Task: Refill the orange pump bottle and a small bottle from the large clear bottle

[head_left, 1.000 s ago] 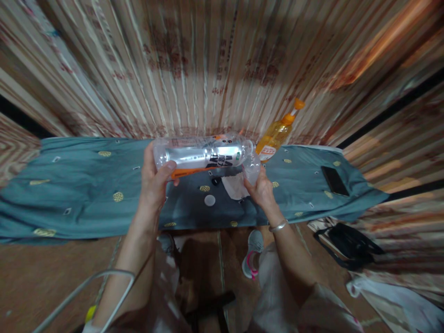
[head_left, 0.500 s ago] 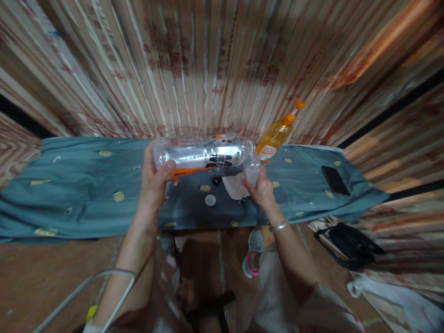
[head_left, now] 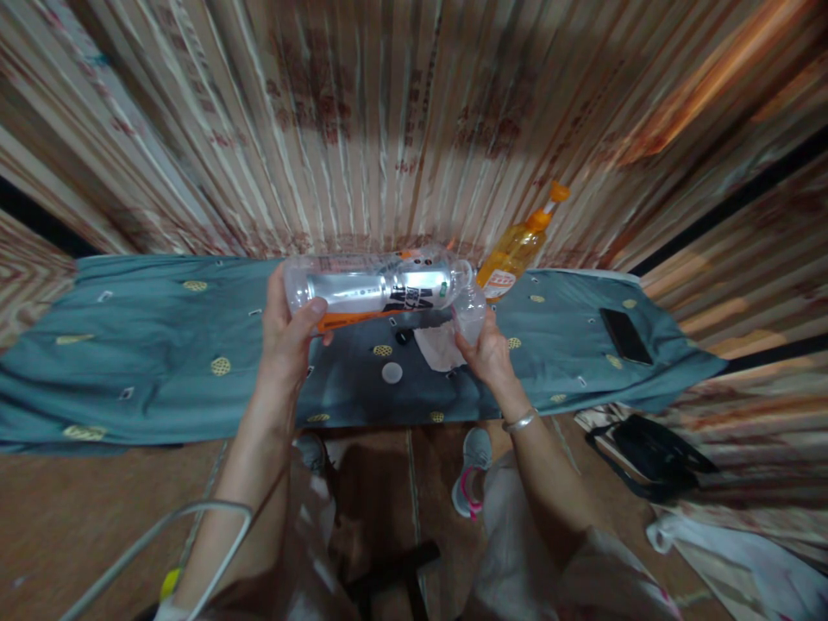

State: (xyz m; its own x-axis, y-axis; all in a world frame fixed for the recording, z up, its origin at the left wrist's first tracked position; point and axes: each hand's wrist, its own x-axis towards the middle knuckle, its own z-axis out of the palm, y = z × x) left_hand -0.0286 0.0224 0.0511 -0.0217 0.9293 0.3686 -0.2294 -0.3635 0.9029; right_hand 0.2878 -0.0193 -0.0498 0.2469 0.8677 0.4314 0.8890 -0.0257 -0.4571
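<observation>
The left hand holds a big clear bottle sideways over the desk. The right hand grips a cup at its mouth. This looks like pouring; next, keep the cup steady.

A clear plastic bottle with a silver and orange label is held level by the left hand, its mouth met by a small clear plastic cup gripped in the right hand, above a teal patterned cloth
</observation>
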